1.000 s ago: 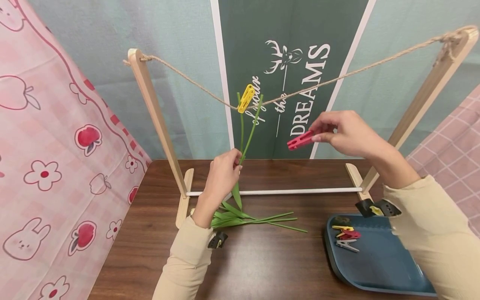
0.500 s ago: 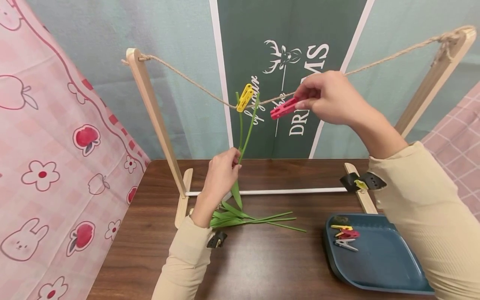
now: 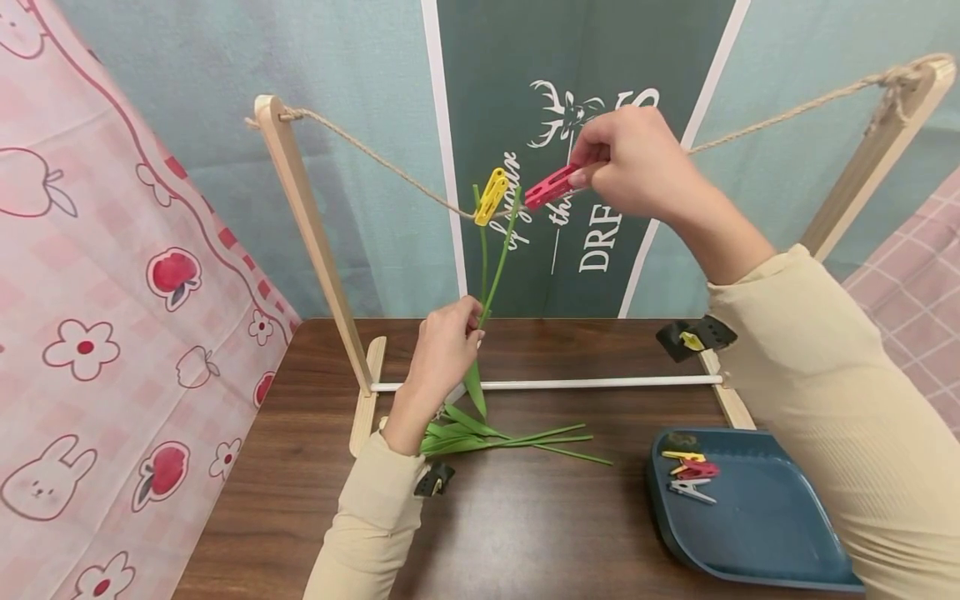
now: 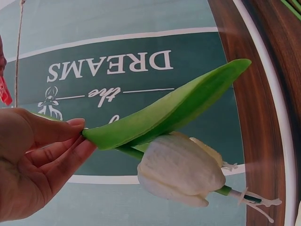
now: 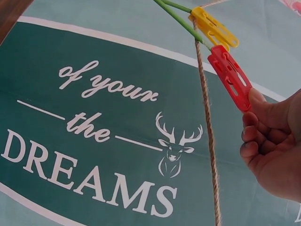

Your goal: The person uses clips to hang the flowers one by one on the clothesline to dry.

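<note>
My left hand (image 3: pixel 446 337) pinches the stem of an artificial tulip, its white bloom (image 4: pixel 181 169) and broad green leaf (image 4: pixel 174 108) hanging upside down below the fingers. That stem (image 3: pixel 504 254) rises to the sagging twine (image 3: pixel 397 171). Beside it, a yellow clothespin (image 3: pixel 492 197) sits on the twine with another green stem (image 3: pixel 483 250). My right hand (image 3: pixel 633 162) pinches a red clothespin (image 5: pixel 230 77) by its handle end. Its tip is right at the upper end of the held stem, close to the twine.
Two wooden posts (image 3: pixel 311 237) carry the twine, joined low by a white rod (image 3: pixel 600 383). More green stems and leaves (image 3: pixel 495 439) lie on the brown table (image 3: pixel 540 517). At the right, a blue tray (image 3: pixel 757 508) holds several clothespins, including a grey one (image 3: pixel 693 490).
My right hand has moved up and left, bringing the red clothespin to the stem's end beside the yellow one. The left hand stays nearly still, keeping its pinch on the stem.
</note>
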### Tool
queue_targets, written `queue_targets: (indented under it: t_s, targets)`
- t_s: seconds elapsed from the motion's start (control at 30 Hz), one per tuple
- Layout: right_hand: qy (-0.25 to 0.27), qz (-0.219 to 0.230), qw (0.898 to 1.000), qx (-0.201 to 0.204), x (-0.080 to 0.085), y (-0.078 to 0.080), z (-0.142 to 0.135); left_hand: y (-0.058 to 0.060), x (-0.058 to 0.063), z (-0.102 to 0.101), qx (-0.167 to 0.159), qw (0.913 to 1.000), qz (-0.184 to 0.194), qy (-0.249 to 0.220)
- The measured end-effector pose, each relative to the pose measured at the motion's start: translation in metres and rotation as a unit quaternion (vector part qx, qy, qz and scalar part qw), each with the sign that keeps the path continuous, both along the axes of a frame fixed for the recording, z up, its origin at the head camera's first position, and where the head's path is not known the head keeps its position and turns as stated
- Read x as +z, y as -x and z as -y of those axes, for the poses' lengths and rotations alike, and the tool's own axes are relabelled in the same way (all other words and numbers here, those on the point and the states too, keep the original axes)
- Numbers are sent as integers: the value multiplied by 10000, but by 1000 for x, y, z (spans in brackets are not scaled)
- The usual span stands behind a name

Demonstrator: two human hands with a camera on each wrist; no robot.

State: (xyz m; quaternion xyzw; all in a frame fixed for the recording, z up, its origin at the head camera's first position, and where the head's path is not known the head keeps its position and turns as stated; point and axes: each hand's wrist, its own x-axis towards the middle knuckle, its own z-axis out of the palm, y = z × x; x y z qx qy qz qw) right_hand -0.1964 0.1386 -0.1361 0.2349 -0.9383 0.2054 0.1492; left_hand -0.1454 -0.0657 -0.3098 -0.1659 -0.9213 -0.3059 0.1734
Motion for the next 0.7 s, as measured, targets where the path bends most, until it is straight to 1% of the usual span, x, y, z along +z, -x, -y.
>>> queue_targets:
  t_s: [0.2,0.5,0.7]
  targets:
    - [-133,-102,9999,-33,2,6,10,0,-1,1,-32,10000,47,-65]
    - [-361,253,9990,-58,-5,11,19,-1,-2,0,0,9998,173,-58]
    - [-419,308,9986,2,-8,10,23,-1,-3,0,2,10000,78,50]
